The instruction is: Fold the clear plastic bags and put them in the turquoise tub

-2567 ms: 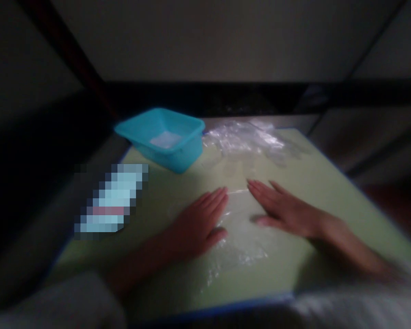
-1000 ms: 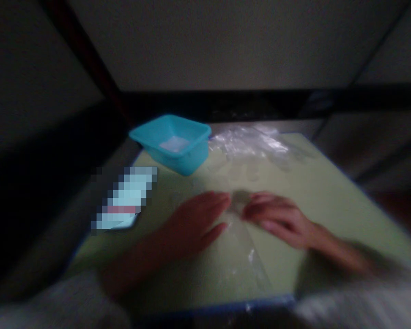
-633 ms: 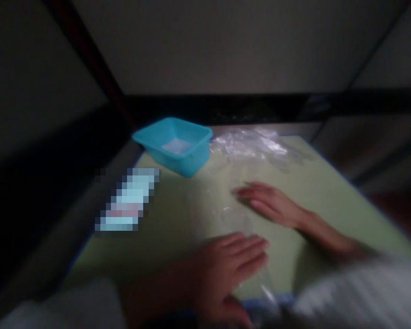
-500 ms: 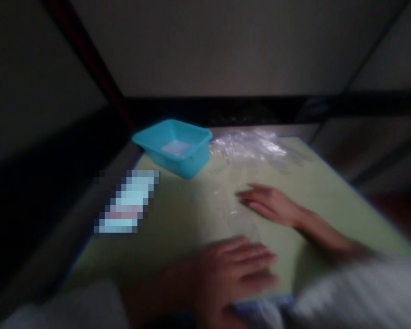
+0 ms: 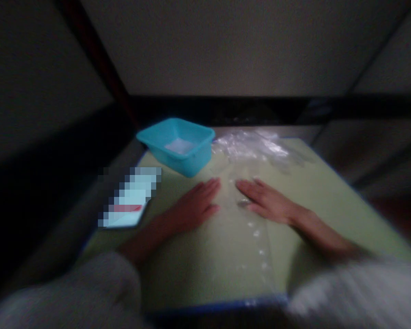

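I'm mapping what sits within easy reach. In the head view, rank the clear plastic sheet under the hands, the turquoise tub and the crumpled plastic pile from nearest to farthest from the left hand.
From the left hand:
1. Clear plastic sheet, flat on the mat, beside the fingers.
2. Turquoise tub, ahead, slightly left.
3. Crumpled plastic pile, far right, behind the right hand.

A pale green tabletop (image 5: 315, 192) with a blue edge carries a turquoise tub (image 5: 176, 145) at its far left, crumpled clear plastic (image 5: 253, 147) beside it, and a flat clear bag (image 5: 239, 228) near the front.
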A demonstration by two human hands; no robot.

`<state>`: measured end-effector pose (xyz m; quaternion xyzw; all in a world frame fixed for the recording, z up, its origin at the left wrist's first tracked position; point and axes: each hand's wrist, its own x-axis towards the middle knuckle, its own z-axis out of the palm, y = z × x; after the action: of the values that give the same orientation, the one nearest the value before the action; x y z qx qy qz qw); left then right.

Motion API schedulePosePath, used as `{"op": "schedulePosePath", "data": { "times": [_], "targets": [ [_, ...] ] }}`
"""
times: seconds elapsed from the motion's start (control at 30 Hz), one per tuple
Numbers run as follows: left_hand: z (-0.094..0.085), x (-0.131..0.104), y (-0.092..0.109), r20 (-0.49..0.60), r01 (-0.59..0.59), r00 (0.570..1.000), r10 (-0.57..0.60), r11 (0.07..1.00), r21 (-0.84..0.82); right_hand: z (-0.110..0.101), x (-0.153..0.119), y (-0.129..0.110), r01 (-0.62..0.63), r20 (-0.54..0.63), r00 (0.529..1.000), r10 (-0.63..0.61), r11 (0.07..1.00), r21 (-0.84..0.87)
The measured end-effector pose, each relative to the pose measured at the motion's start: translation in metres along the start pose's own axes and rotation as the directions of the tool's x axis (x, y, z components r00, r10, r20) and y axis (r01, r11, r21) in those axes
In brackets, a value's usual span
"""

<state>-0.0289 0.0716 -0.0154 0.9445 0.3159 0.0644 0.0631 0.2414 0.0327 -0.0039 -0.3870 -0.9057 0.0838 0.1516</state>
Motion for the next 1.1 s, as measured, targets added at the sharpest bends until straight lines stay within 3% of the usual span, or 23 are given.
{"op": "schedulePosePath", "data": {
  "times": [0.17,0.33,0.53,0.67,0.9,1.03,1.1],
  "targets": [
    [-0.003,0.001,0.003,0.006,0.006,1.000,-0.006,1.000,-0.002,0.004,0.003,0.000,0.003,0.053,0.999,-0.002,1.000,-0.013],
    [-0.002,0.002,0.002,0.001,0.034,0.999,-0.034,0.999,0.002,0.004,0.011,0.005,0.000,-0.047,0.999,0.000,1.000,-0.004],
    [-0.001,0.002,0.001,0.009,0.001,1.000,-0.002,1.000,0.013,0.006,0.032,0.014,0.007,0.077,0.997,-0.006,1.000,-0.007],
    [-0.003,0.002,0.004,-0.001,0.012,1.000,-0.012,1.000,-0.002,0.009,0.039,0.015,0.024,0.072,0.997,-0.023,1.000,-0.008],
    [0.000,0.002,0.002,-0.066,0.114,0.991,-0.115,0.993,-0.018,0.002,0.034,0.016,-0.006,0.010,1.000,0.005,0.999,0.049],
    [0.001,0.001,-0.002,-0.178,0.083,0.980,-0.093,0.994,-0.067,-0.010,0.023,0.014,-0.015,-0.052,0.998,0.020,0.996,0.084],
    [0.000,0.000,-0.001,-0.159,0.051,0.985,-0.063,0.996,-0.077,-0.010,0.017,0.013,-0.018,-0.024,1.000,0.019,0.998,0.066]
  ]
}}
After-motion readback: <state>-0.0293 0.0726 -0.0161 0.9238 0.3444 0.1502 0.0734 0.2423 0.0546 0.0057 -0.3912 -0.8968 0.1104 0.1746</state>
